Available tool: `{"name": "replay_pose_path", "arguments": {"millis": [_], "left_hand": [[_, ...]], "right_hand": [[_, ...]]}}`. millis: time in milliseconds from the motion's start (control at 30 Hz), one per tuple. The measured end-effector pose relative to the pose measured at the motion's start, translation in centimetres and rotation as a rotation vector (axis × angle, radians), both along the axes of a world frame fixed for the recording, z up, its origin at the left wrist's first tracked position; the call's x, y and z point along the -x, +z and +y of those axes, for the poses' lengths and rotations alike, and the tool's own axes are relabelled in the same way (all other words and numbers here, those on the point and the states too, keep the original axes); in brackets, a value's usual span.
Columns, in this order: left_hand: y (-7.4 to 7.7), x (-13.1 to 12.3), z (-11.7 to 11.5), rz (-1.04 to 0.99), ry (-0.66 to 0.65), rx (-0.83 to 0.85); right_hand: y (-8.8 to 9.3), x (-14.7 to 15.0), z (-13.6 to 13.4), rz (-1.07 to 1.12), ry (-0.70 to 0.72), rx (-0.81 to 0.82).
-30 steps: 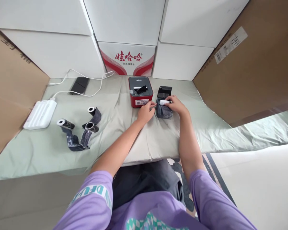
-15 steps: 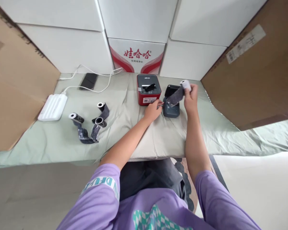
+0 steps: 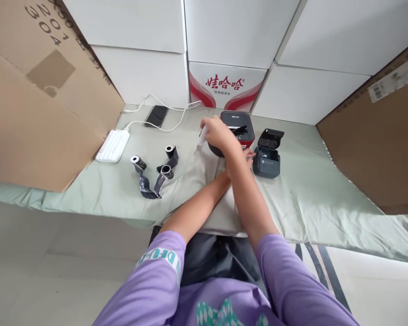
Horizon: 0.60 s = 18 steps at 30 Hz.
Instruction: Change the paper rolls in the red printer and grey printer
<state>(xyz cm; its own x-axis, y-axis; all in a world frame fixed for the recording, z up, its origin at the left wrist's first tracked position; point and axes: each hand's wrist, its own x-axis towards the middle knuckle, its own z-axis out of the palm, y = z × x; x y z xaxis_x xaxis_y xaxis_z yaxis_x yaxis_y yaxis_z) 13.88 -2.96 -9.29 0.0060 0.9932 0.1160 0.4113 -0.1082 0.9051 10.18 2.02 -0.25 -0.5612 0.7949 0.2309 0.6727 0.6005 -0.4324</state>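
Note:
My right hand is crossed over my left arm, in front of the red and black printer. Its fingers are closed on a blurred roll with a dark strip. My left hand lies low beside the small dark printer, fingers touching or close to its left side; whether it holds anything is hidden. That small printer stands with its lid up and nothing of the roll in it. On the left of the cloth lie three rolls with dark, curling strips.
A white power bank with a white cable and a black phone lie at the back left. Cardboard boxes stand left and right. White boxes line the back.
My right hand has lifted the roll and its strip away from the small printer and swung left across my left arm. The view has shifted; my left hand remains beside the small printer.

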Motion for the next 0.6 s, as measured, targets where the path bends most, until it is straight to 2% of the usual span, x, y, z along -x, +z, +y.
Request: {"name": "replay_pose_path", "arguments": {"millis": [100, 167, 267, 433, 500, 600], "left_hand": [[-0.2, 0.1, 0.1, -0.061, -0.085, -0.018], [-0.4, 0.2, 0.2, -0.106, -0.109, -0.022], [-0.8, 0.2, 0.4, -0.106, -0.102, -0.016], [-0.9, 0.2, 0.5, -0.041, -0.096, -0.001], [-0.9, 0.2, 0.5, -0.042, -0.099, -0.009], [-1.1, 0.3, 0.5, -0.051, -0.093, -0.021]], "right_hand": [[-2.4, 2.9, 1.1, -0.104, -0.070, 0.048], [-3.0, 3.6, 1.1, -0.135, -0.068, 0.044], [-3.1, 3.3, 0.5, -0.190, -0.039, 0.065], [-3.5, 2.4, -0.1, -0.281, 0.042, 0.208], [-3.4, 2.5, -0.4, -0.275, 0.044, 0.184], [-2.6, 3.2, -1.4, -0.237, 0.078, 0.028]]}}
